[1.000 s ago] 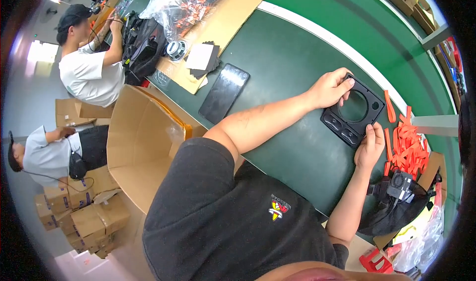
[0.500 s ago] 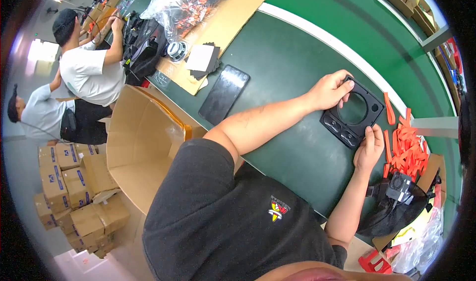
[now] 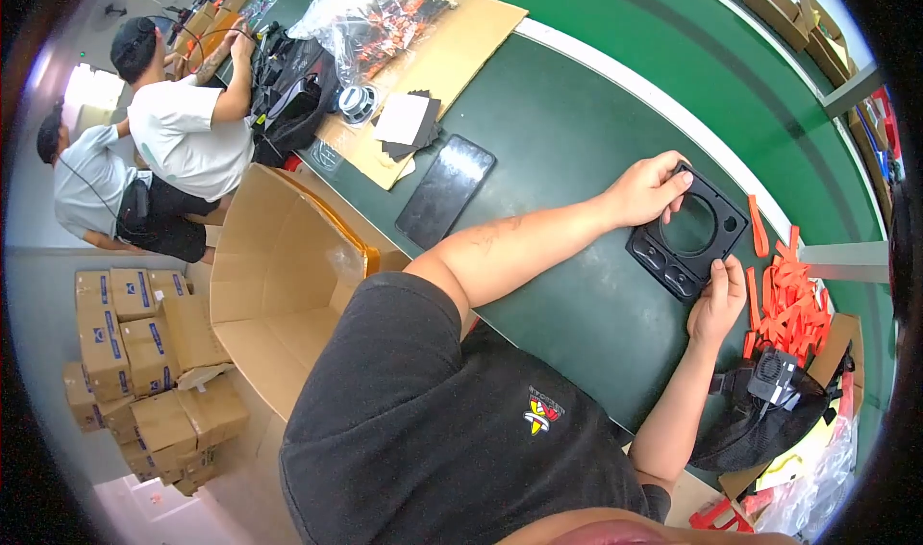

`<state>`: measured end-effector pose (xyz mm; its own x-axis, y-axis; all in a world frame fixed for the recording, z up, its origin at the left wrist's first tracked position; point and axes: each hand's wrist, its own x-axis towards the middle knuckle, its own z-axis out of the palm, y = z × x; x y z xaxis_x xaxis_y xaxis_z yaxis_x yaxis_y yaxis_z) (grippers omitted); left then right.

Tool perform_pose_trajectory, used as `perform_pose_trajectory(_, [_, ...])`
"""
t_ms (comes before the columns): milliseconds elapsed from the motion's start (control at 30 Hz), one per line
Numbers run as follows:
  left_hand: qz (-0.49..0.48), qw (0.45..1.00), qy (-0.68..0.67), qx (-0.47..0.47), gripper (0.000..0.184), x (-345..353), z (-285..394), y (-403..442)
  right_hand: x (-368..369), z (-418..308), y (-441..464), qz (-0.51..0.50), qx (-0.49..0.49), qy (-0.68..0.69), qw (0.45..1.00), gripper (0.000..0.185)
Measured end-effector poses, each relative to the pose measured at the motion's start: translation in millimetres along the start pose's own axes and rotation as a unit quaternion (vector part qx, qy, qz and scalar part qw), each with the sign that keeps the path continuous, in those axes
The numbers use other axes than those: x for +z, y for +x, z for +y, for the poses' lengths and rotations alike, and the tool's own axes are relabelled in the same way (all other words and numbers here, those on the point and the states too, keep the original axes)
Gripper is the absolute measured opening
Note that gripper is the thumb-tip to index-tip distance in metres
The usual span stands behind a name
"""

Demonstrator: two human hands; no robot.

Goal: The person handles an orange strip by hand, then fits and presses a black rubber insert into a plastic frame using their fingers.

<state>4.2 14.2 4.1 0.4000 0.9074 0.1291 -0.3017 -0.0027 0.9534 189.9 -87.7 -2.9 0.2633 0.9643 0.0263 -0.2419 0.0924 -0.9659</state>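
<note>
A black plastic panel (image 3: 678, 269) is held tilted over the green table, between both hands. It has a large round opening, a small round hole in one corner and dark oval recesses along its lower left side. My left hand (image 3: 651, 189) grips its upper left edge, thumb on the face and fingers behind. At the lower right corner, my right hand (image 3: 719, 300) pinches the edge between thumb and fingers. Just right of the panel lie orange-red ribbon loops (image 3: 790, 300). A black mesh bag (image 3: 735, 420) with a small grey device (image 3: 772, 377) sits below them.
A black phone (image 3: 446, 191) lies on the green table (image 3: 567, 127). Farther left are dark cards (image 3: 409, 122), a round speaker (image 3: 357, 104) and a plastic bag (image 3: 351, 21) on cardboard. An open carton (image 3: 274, 295) stands beside the table. Two people (image 3: 183, 132) stand beyond.
The view has shifted slightly, and both hands keep their hold on the panel. The farther person in the background has lowered a raised arm.
</note>
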Motion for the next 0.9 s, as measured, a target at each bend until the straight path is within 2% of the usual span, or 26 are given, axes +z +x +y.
perform_pose_trajectory(600, [0.01, 0.999, 0.034, 0.0, 0.021, 0, 3, -2, -4, 2, 0, -0.021, 0.007, -0.003, 1.0, 0.012])
perform_pose_trajectory(667, [0.001, 1.0, 0.005, -0.01, 0.021, 0, 0, -1, -6, 7, -1, 0.018, -0.01, 0.002, 1.0, 0.012])
perform_pose_trajectory(900, [-0.003, 1.0, 0.01, -0.01, 0.02, 0, 2, -2, -10, 6, 1, -0.005, 0.021, 0.0, 1.0, 0.011])
